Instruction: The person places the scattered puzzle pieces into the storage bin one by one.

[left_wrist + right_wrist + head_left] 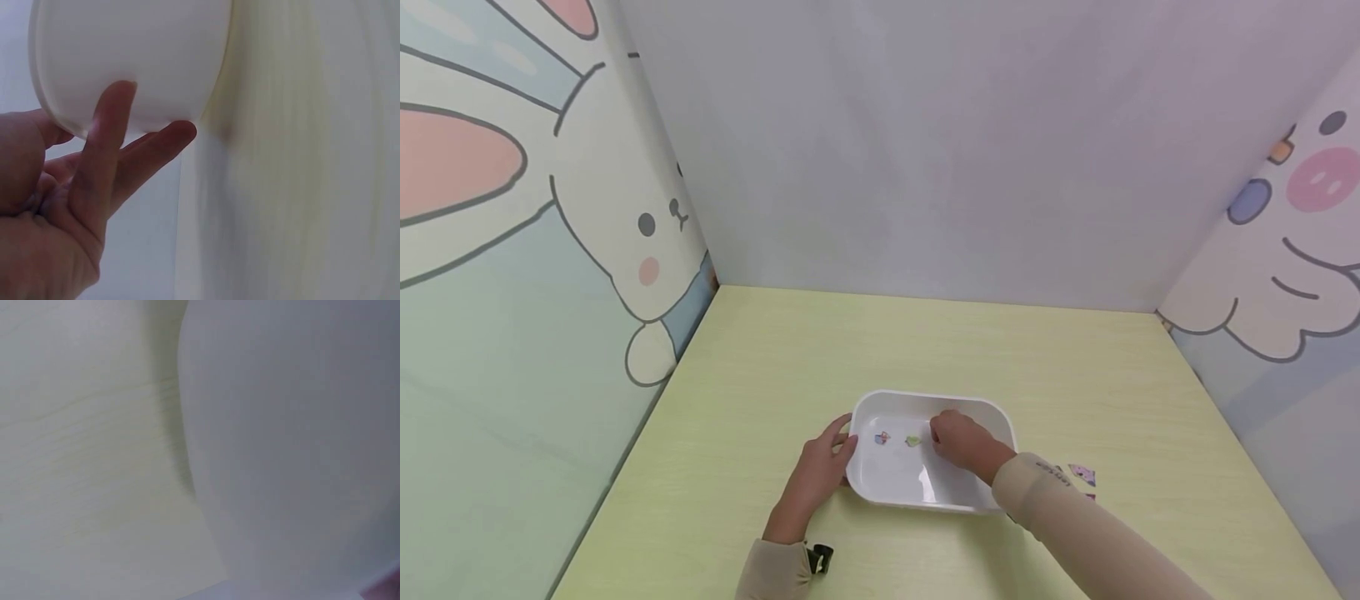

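Observation:
A white oblong plastic basin (880,492) stands on the table, with its outer wall (144,56) large in the left wrist view. My left hand (818,471) grips its left end, with fingers against the outer wall and the thumb at the rim. Inside the basin, my right hand (962,437) reaches down with curled fingers. Its fingertips are hidden, so I cannot tell whether it pinches anything. Just left of it lie a small green cut-out piece (913,441) and a small blue-and-red one (882,437), both flat on the basin floor.
Pink and purple printed pieces (1082,473) lie on the pale yellow table (775,358) right of the basin, partly hidden by the right sleeve (1060,508). A grey-white curtain (910,150) hangs behind, and cartoon-printed panels (512,358) flank both sides.

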### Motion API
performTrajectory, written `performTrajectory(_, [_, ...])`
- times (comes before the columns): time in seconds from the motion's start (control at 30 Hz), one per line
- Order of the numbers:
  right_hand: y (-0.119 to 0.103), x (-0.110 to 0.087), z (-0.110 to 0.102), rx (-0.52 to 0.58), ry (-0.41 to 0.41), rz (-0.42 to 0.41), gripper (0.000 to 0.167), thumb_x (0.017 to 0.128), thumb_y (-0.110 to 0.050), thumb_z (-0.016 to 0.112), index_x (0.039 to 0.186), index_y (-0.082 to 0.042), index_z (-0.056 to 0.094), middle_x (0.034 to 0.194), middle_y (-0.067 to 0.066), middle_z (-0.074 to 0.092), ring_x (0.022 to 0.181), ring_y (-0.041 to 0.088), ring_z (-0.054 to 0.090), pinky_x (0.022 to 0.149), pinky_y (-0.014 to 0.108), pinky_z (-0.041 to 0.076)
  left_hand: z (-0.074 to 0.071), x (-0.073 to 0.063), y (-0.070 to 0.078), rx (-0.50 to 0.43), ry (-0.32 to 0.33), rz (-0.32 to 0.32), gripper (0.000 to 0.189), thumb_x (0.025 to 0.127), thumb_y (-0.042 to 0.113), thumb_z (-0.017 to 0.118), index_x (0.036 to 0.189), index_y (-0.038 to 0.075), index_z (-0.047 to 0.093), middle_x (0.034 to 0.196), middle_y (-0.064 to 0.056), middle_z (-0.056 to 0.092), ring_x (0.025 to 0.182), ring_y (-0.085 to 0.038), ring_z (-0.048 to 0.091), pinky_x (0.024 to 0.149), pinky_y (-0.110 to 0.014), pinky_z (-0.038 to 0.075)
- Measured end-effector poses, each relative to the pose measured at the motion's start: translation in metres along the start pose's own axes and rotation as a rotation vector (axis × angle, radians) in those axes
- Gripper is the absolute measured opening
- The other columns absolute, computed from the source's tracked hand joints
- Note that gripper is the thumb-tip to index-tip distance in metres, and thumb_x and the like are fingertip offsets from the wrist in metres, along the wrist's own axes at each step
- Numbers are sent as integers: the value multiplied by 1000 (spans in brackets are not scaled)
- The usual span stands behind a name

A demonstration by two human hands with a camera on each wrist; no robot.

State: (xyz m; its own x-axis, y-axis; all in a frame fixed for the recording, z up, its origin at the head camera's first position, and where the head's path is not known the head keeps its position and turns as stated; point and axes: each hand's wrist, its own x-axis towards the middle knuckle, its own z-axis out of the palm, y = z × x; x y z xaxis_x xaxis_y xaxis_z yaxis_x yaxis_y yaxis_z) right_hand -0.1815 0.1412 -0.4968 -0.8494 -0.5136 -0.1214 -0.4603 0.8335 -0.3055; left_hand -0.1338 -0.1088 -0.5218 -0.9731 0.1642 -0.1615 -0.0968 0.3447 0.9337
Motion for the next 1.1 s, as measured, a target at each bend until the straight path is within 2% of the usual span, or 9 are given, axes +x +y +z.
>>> performTrajectory(0.2, [2,1,2,-17,17,-31,24,80,5,63,66,-9,50,63,0,42,60,15,40,53,31,40,1,0,0,3,4,2,46,103,19,51,147,8,42,128,-26,57,75,-21,69,56,-29,57])
performTrajectory(0.67, [4,2,3,6,-1,-20,23,79,7,63,66,-9,53,62,0,43,60,15,41,54,29,40,1,1,-1,10,0,5,46,103,19,51,147,9,42,127,-26,58,76,-20,69,56,-29,57])
performTrajectory(1.1, [8,2,6,-13,39,-62,23,78,7,62,66,-9,52,63,-1,43,61,17,41,55,30,40,2,2,-1,18,-1,9,46,103,19,51,147,8,41,128,-26,57,73,-19,69,56,-29,57])
